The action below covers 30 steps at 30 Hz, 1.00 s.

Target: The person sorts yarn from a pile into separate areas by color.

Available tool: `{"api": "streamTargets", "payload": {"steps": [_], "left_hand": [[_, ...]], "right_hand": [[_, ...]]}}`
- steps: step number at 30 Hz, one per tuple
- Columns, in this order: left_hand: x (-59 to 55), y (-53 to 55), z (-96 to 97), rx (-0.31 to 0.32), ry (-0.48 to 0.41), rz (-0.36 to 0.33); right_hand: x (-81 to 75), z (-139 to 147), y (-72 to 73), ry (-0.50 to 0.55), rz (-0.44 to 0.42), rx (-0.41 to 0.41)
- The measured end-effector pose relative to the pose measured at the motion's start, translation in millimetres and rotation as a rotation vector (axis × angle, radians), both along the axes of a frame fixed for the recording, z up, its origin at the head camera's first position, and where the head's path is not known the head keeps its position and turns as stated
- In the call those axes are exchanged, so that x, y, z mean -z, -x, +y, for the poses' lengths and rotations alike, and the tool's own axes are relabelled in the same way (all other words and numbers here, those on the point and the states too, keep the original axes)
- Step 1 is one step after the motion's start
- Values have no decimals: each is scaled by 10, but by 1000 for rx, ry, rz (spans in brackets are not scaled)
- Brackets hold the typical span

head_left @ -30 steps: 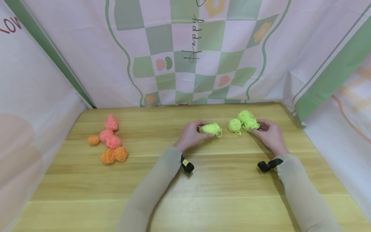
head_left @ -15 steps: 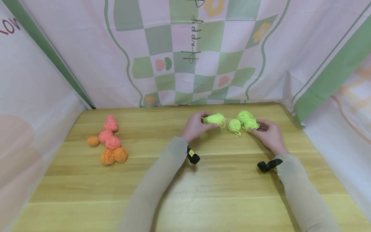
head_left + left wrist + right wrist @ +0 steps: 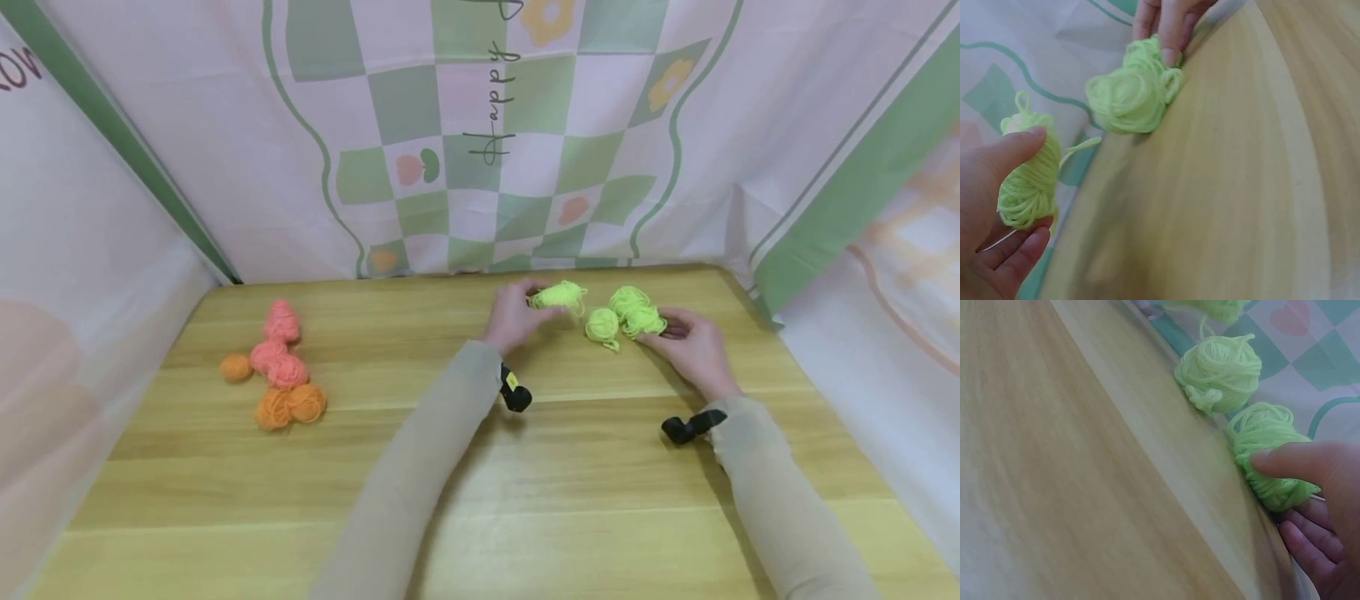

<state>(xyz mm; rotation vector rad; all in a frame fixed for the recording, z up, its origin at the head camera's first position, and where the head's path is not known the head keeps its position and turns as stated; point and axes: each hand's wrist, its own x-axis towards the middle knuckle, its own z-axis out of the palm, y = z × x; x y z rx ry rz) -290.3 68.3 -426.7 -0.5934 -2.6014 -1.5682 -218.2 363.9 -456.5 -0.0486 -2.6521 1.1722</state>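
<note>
A left hand (image 3: 516, 318) is pinching a green skein (image 3: 560, 296) and a right hand (image 3: 696, 348) is gripping a green ball (image 3: 642, 320) beside two others (image 3: 602, 327), near the far edge of a counter (image 3: 592, 508) stretching wide in front.

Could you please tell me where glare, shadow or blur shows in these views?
Head: pale sheen on the table, shadows beside both sleeves; left wrist: blurred table, dim shadow below the far yarn; right wrist: table blurred too, gripped yarn clearer.

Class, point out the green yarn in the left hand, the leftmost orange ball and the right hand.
Green yarn (image 3: 1032, 178): left wrist view, middle of its wound strands.
Leftmost orange ball (image 3: 236, 368): head view, visible middle.
Right hand (image 3: 699, 346): head view, back of the hand.
</note>
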Motion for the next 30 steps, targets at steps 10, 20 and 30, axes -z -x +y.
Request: {"api": "streamTargets", "payload": {"steps": [10,20,30], "left_hand": [[214,-20,143,-62,-20,-66],[247,-93,291,-102,6,-77],[225,-151,382,-9,44,-69]], "right_hand": [[12,-10,3,12,-4,12],[15,-2,6,17,-4,1],[-1,-10,-3,16,-24,9]]}}
